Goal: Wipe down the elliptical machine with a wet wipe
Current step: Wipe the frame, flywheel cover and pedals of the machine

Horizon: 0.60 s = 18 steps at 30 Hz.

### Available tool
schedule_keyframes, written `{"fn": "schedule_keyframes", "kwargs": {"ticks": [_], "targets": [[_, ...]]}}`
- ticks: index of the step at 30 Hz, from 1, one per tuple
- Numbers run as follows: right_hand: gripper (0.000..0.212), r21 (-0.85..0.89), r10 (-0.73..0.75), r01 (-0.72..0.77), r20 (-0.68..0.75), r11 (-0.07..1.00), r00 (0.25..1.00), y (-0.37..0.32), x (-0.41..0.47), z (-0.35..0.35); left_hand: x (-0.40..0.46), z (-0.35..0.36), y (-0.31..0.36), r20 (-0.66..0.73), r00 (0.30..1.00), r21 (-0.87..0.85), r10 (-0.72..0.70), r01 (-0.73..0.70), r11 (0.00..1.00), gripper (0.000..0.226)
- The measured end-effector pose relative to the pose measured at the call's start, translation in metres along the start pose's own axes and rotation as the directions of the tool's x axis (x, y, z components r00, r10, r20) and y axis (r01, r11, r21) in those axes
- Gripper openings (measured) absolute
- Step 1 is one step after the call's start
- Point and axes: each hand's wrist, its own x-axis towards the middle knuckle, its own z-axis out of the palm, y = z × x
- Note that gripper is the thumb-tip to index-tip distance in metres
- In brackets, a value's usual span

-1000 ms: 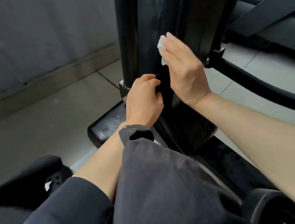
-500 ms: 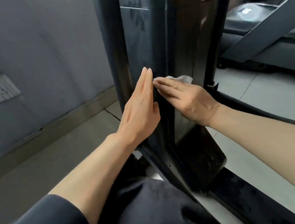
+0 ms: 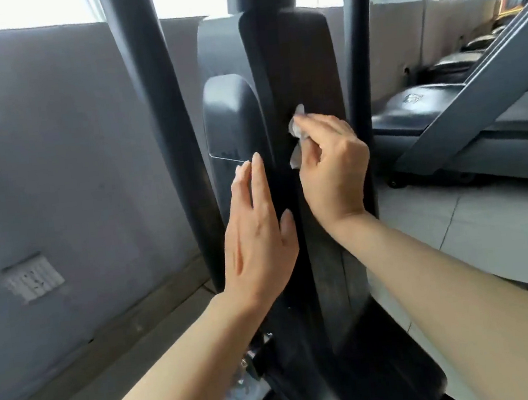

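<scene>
- Mid-wipe: my right hand (image 3: pixel 332 172) pinches the wet wipe (image 3: pixel 296 133) against the machine's dark centre column (image 3: pixel 303 63)
- My left hand (image 3: pixel 256 233) lies flat, fingers straight, steadying the column
- Next, likely: drag wipe upward, keeping pressure

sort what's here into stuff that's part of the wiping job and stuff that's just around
Part of the job:
- wet wipe, pinched in the right hand
- elliptical's dark centre column
- left hand, flat against the column

Just around:
- treadmill at right
- wall socket at left
- tiled floor
</scene>
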Motion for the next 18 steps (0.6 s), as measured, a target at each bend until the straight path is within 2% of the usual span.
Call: {"fn": "schedule_keyframes", "kwargs": {"ticks": [2,4,6,8,10,12,15,18], "targets": [[0.025,-0.023,-0.006,0.006,-0.006,1.0,1.0,0.003,-0.003,0.002,0.015,-0.001,0.001,-0.121,0.993,-0.003,-0.004,0.003,1.0,0.075],[0.028,-0.028,0.035,-0.034,0.035,0.999,0.999,0.004,-0.028,-0.001,0.036,-0.007,0.007,-0.12,0.992,-0.005,-0.036,0.036,0.999,0.071],[0.033,0.04,0.06,-0.065,0.115,0.997,0.992,-0.002,-0.044,-0.003,0.057,-0.013,0.011,-0.087,0.996,-0.011,-0.035,0.034,0.999,0.07],[0.035,0.12,-0.016,-0.001,0.142,0.993,0.99,-0.006,-0.026,0.001,0.077,-0.017,0.015,-0.098,0.995,-0.025,0.034,-0.037,0.999,0.069],[0.035,0.13,-0.084,0.066,0.134,0.989,0.987,-0.001,0.006,0.009,0.098,-0.02,0.018,-0.12,0.991,-0.058,0.062,-0.07,0.996,0.069],[0.038,0.094,-0.067,0.059,0.095,0.994,0.993,0.013,0.03,0.015,0.12,-0.021,0.019,-0.117,0.993,-0.101,-0.004,-0.008,0.995,0.073],[0.047,0.096,0.065,-0.07,0.056,0.993,0.996,0.023,0.023,0.012,0.139,-0.018,0.021,-0.064,0.99,-0.185,-0.127,0.113,0.976,0.082],[0.052,0.162,-0.02,0.006,0.089,0.987,0.996,0.011,0.012,0.01,0.14,-0.008,0.018,-0.104,0.984,-0.152,-0.146,0.129,0.98,0.083]]}}
